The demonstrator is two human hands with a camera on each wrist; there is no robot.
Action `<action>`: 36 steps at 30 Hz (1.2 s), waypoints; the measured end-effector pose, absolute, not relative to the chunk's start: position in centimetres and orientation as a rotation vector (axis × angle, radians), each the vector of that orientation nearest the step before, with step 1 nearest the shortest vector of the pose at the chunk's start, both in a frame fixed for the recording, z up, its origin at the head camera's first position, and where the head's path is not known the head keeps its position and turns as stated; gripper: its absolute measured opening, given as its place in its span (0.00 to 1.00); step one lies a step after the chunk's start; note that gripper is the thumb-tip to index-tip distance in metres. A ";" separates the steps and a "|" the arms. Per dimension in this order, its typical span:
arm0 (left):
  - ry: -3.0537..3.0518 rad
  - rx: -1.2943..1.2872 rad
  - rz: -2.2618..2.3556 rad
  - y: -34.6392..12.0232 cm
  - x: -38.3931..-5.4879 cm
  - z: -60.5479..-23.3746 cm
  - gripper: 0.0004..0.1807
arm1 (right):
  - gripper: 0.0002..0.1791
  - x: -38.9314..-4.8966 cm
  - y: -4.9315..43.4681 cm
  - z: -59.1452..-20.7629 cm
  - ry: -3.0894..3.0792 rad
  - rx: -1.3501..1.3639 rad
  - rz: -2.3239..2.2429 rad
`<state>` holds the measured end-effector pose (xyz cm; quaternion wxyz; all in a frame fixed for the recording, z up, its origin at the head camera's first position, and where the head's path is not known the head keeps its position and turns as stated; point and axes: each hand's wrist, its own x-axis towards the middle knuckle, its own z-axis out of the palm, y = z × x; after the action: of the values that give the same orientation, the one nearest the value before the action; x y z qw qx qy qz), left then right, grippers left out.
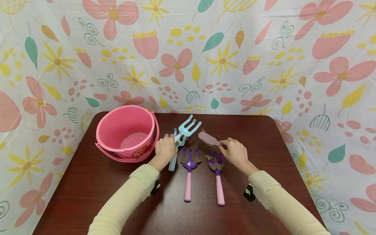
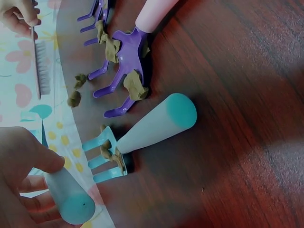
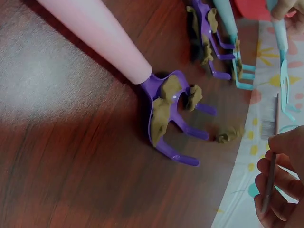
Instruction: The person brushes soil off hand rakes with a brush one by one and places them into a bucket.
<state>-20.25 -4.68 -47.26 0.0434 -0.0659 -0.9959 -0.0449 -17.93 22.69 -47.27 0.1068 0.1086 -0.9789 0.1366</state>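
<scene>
My left hand (image 1: 165,147) grips the handle of a light blue toy garden fork (image 1: 188,128), its tines raised and pointing away. Below it, a second light blue fork (image 1: 172,164) lies on the table with brown clumps on its tines, clearer in the left wrist view. My right hand (image 1: 235,151) holds a small pink brush (image 1: 208,138) by its handle, bristles facing down and leftward. Between the hands, nearer me, lie two purple forks with pink handles, a left one (image 1: 188,187) and a right one (image 1: 219,191), both with brown clay-like clumps (image 3: 160,116) on them.
A pink bucket (image 1: 101,130) with its handle down stands at the back left, close to my left hand. Loose brown clumps (image 3: 230,135) lie beyond the purple tines. The dark wooden table (image 1: 235,215) meets a flower-patterned curtain (image 1: 188,42) at the back.
</scene>
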 end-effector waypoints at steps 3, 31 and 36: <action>-3.042 -0.207 -0.145 -4.7 -20.3 -47.2 0.15 | 0.12 -18.0 23.1 -47.5 -2.873 0.305 0.401; -2.992 -0.319 -0.194 -3.5 -19.3 -47.7 0.14 | 0.13 -18.6 19.2 -47.3 -2.775 0.409 0.475; -2.989 -0.346 -0.198 -3.1 -19.1 -47.7 0.13 | 0.13 -18.7 18.2 -47.5 -2.761 0.442 0.485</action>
<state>-19.12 -3.10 -47.72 0.0628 -0.1146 -0.9892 -0.0656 -18.74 18.24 -47.50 0.1514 0.1540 -0.9617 0.1688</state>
